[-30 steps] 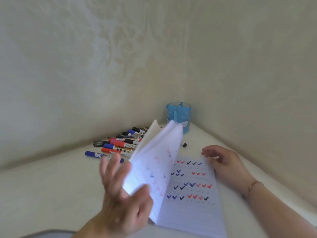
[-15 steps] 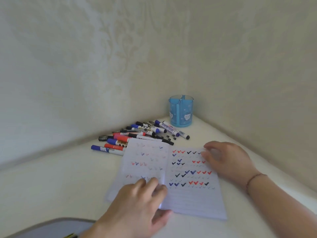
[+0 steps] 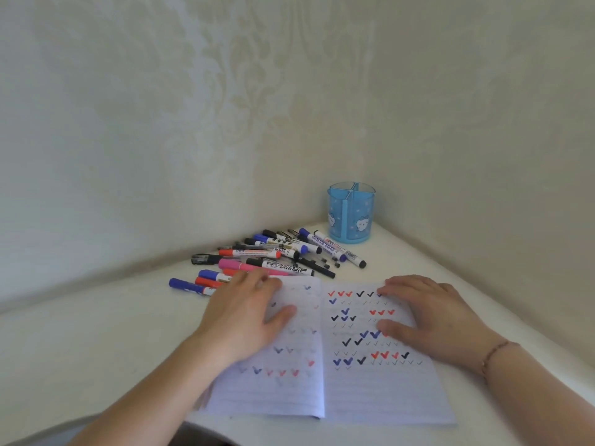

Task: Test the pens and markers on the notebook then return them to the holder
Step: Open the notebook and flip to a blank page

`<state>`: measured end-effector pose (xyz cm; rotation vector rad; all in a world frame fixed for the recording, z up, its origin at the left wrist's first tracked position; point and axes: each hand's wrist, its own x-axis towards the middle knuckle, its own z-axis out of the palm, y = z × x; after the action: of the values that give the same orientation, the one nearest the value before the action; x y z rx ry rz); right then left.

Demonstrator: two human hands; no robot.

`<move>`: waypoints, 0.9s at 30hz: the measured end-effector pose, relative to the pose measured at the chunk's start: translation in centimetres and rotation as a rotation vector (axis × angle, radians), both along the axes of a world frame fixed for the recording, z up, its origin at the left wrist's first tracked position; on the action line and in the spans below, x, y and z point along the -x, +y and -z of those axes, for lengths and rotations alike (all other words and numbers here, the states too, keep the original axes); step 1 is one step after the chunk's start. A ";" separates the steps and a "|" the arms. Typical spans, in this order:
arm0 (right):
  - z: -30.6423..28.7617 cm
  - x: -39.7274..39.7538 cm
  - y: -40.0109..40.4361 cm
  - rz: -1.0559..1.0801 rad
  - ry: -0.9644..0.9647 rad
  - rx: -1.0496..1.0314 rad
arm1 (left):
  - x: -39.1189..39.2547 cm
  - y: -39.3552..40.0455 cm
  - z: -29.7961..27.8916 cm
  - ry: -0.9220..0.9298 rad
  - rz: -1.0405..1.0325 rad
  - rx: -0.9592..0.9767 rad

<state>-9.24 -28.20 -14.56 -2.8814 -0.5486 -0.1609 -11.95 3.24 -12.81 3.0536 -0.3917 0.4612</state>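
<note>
My fingers [image 3: 257,286] lie spread flat, both hands pressing open white lined notebook [image 3: 325,391]. Loose heap of pens & markers [image 3: 273,257] at 11 o'clock, just beyond left hand [image 3: 244,317]; long axes roughly left-right. Blue plastic holder [image 3: 351,214] at 12, empty.

My white table [image 3: 96,349] fits into the wall corner. At its back corner stands the blue holder [image 3: 351,217]. A heap of pens and markers [image 3: 273,255] lies along the back left edge. The open notebook [image 3: 325,375] reaches the near edge.
</note>
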 end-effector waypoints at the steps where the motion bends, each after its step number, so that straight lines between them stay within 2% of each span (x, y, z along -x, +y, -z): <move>1: 0.0 0.0 0.0 -0.006 0.011 -0.003 | -0.6 1.1 0.4 0.021 -0.028 0.024; 10: -0.2 -0.3 0.0 -0.101 0.169 -0.028 | -3.1 7.0 3.3 0.117 0.105 0.365; 14: -1.0 -0.4 -0.9 -0.139 0.239 0.049 | -4.7 8.3 3.6 0.142 0.211 0.278; 19: -4.6 0.2 0.6 -0.175 0.243 0.349 | -6.3 10.2 3.4 0.190 0.282 0.242; 23: -5.3 1.7 5.0 -0.437 0.343 0.105 | -7.2 9.6 3.2 0.120 0.198 0.310; 27: -3.2 3.0 7.3 -0.571 0.362 0.210 | -8.3 8.4 2.9 0.039 0.149 0.354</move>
<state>-12.23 -20.95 -11.31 -2.7020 -1.3286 0.5174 -3.69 11.67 -15.71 2.6660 -0.4741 0.4116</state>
